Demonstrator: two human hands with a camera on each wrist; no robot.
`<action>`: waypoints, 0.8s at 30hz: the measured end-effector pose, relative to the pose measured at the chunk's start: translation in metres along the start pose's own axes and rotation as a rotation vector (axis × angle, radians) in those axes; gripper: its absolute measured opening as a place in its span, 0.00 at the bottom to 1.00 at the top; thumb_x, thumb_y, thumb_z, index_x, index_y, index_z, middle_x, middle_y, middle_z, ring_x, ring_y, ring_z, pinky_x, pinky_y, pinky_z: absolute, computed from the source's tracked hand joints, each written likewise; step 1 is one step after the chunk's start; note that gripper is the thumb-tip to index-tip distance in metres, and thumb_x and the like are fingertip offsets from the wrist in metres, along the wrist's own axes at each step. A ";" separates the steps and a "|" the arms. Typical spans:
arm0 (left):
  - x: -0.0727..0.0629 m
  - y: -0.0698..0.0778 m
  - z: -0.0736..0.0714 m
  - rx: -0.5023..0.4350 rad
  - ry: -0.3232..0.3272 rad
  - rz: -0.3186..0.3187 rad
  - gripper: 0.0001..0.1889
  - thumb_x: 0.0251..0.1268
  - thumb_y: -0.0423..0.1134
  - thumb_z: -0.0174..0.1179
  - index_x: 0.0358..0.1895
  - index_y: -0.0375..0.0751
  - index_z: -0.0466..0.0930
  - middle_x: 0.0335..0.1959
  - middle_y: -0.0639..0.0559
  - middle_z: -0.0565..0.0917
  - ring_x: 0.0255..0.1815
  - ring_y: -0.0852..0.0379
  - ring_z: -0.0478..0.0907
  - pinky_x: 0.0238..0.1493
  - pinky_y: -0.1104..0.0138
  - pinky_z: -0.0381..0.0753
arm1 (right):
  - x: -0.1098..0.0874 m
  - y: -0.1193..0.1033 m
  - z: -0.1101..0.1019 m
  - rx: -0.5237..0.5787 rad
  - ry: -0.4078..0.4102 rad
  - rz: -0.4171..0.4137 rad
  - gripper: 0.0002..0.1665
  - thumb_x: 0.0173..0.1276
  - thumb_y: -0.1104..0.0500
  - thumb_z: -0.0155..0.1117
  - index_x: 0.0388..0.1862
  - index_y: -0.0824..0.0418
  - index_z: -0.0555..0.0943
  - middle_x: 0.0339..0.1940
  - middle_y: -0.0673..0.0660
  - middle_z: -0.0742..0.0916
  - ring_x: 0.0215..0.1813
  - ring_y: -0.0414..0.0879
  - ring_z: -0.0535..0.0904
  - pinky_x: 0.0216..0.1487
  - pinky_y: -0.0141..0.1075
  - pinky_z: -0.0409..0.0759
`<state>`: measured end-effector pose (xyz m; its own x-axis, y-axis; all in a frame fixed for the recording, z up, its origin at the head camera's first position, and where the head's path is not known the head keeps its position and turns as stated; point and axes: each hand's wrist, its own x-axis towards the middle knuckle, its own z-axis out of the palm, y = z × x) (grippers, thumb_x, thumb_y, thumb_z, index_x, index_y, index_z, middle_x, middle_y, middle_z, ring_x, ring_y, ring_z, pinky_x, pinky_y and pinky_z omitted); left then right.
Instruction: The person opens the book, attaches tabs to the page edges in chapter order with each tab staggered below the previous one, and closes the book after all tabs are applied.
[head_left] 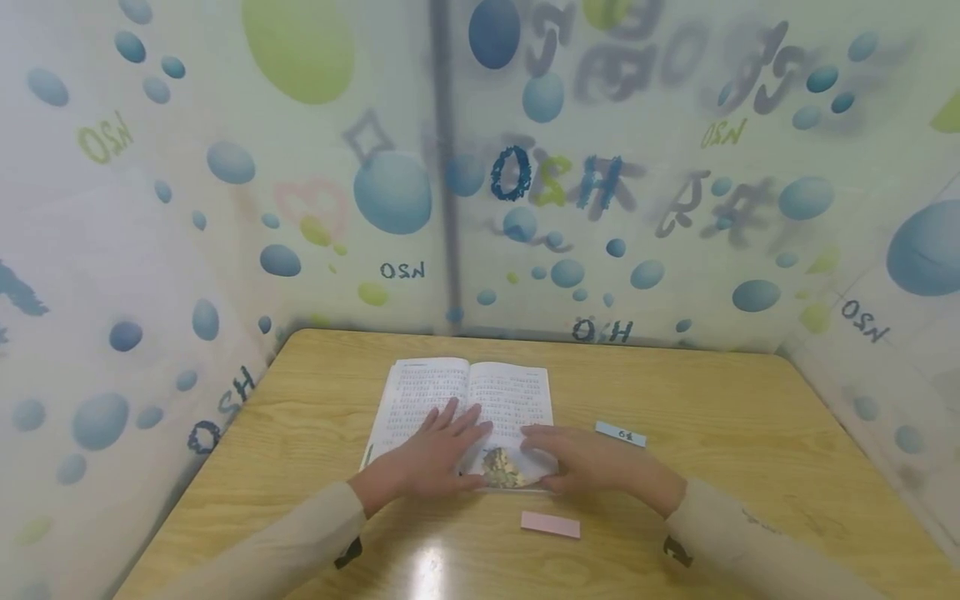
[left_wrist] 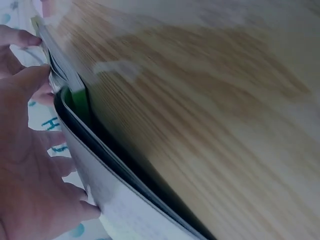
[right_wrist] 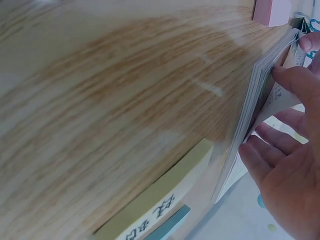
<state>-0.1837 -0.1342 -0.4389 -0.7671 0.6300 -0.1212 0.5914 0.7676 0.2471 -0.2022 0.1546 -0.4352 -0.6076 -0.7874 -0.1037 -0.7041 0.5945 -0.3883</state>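
An open book [head_left: 510, 392] with printed text lies on the wooden table. My left hand [head_left: 438, 454] rests across its left page and the fold, fingers spread, thumb near the bottom edge. At the lower right of the book, my right hand [head_left: 592, 458] pinches a page. In the right wrist view that page [right_wrist: 280, 102] bows up off the stack, thumb at its edge and the other fingers on its far side. A brownish-gold picture [head_left: 501, 468] shows between the hands. The left wrist view shows the book's dark cover edge [left_wrist: 125, 182] beside the left fingers.
A pink block [head_left: 551, 524] lies on the table [head_left: 675, 392] just in front of the book. Right of the book, beyond my right wrist, is a light-blue piece [head_left: 620, 434] with writing. Patterned curtains [head_left: 525, 250] surround the table's back and sides.
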 end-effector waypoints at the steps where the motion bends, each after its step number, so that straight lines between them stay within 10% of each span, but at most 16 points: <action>1: 0.002 0.003 0.000 0.000 0.003 0.004 0.42 0.72 0.65 0.55 0.81 0.46 0.57 0.82 0.40 0.49 0.79 0.32 0.40 0.74 0.38 0.44 | 0.000 0.000 0.000 -0.003 0.003 -0.001 0.32 0.68 0.55 0.71 0.70 0.57 0.75 0.75 0.57 0.73 0.72 0.54 0.70 0.69 0.47 0.70; 24: 0.029 0.028 0.008 -0.010 -0.031 0.028 0.48 0.68 0.70 0.55 0.82 0.46 0.52 0.82 0.43 0.47 0.80 0.34 0.41 0.75 0.43 0.43 | 0.007 0.002 -0.001 -0.025 0.128 0.130 0.37 0.66 0.64 0.70 0.73 0.62 0.71 0.74 0.60 0.73 0.74 0.55 0.67 0.70 0.48 0.67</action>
<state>-0.1876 -0.0931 -0.4434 -0.7422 0.6546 -0.1440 0.6097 0.7486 0.2605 -0.2084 0.1507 -0.4357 -0.7351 -0.6771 -0.0334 -0.6242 0.6952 -0.3565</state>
